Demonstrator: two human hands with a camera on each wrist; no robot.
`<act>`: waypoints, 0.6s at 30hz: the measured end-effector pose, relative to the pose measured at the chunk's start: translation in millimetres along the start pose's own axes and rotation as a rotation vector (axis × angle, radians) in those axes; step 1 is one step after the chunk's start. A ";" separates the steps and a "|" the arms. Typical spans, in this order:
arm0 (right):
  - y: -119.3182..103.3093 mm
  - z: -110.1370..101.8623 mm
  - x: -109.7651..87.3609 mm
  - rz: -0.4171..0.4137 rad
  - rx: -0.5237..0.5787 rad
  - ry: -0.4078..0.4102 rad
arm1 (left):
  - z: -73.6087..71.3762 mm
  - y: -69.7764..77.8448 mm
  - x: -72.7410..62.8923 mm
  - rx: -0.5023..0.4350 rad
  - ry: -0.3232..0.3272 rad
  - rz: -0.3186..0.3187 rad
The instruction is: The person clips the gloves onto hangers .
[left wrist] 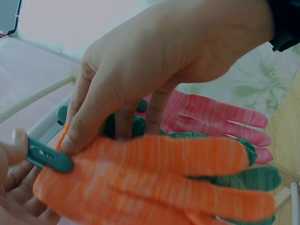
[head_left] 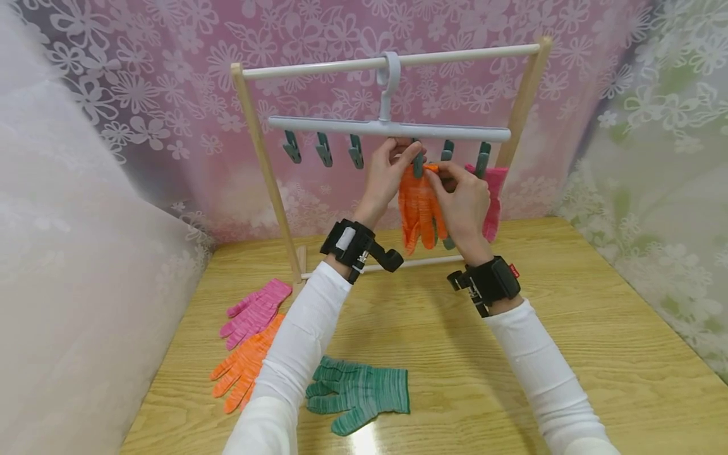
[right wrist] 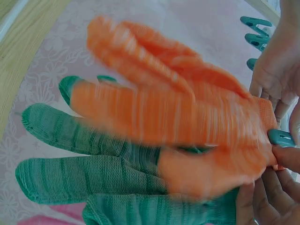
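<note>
An orange glove (head_left: 418,208) hangs fingers down from the hanger (head_left: 443,131), its cuff at a dark green clip (head_left: 418,165). My left hand (head_left: 382,177) pinches that clip's upper end; in the left wrist view, the thumb lies on the clip (left wrist: 49,157). My right hand (head_left: 466,201) pinches the cuff's edge just right of the clip. In the right wrist view, the clip's jaws overlap the orange cuff (right wrist: 267,117). A green glove (right wrist: 93,178) hangs right behind, partly hidden. Farther right, a pink glove (head_left: 496,202) hangs at the end clip (head_left: 483,159).
Three clips, one of them the left end clip (head_left: 292,148), hang without gloves. The hanger hooks over the rod of a wooden stand (head_left: 258,145). On the table (head_left: 569,328) lie a pink glove (head_left: 256,313), an orange glove (head_left: 244,366) and a green glove (head_left: 364,392).
</note>
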State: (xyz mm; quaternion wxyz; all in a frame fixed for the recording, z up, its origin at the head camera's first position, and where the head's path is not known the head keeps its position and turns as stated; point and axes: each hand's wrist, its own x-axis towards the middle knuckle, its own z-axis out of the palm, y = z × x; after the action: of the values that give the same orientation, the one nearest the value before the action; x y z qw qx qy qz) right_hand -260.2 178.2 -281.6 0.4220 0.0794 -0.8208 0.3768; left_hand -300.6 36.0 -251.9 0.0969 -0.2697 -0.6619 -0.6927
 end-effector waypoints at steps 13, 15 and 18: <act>20.3 -3.0 -13.4 0.061 -0.005 -0.186 | -3.7 -13.9 -2.3 -0.080 -0.028 -0.021; 24.3 -2.0 -15.5 0.058 -0.016 -0.193 | -3.7 -14.6 -2.1 -0.068 -0.021 -0.019; 28.7 -1.9 -19.3 0.055 -0.032 -0.207 | -3.8 -15.3 -2.4 -0.047 -0.015 -0.018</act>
State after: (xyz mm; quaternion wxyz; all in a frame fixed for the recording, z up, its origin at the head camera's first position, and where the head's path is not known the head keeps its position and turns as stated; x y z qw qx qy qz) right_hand -259.7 196.1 -311.3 0.3256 0.0885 -0.8677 0.3650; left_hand -307.0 33.3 -266.2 0.0794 -0.2713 -0.6484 -0.7069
